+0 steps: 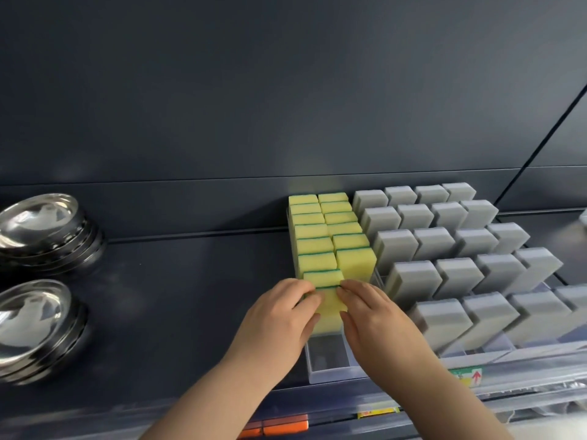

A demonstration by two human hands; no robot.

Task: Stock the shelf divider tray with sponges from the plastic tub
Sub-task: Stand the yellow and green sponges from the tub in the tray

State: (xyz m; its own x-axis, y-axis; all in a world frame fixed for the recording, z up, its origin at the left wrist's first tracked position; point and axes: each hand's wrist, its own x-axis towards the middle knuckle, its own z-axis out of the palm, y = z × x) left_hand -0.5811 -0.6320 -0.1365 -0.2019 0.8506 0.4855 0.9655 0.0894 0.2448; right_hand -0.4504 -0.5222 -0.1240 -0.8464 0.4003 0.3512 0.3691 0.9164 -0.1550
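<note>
A clear plastic divider tray (330,371) sits on a dark shelf, holding two rows of upright yellow sponges with green edges (330,236). The front sponge (330,308) of the left row stands between my hands. My left hand (279,315) presses its left side and my right hand (374,315) presses its right side, fingers curled over its top. The tray's front section below that sponge is bare. The plastic tub is out of view.
Several rows of upright grey sponges (460,265) fill dividers to the right. Two stacks of steel bowls (41,230) (35,325) stand at the left. Price tags (467,376) run along the shelf's front rail. A dark back panel rises behind.
</note>
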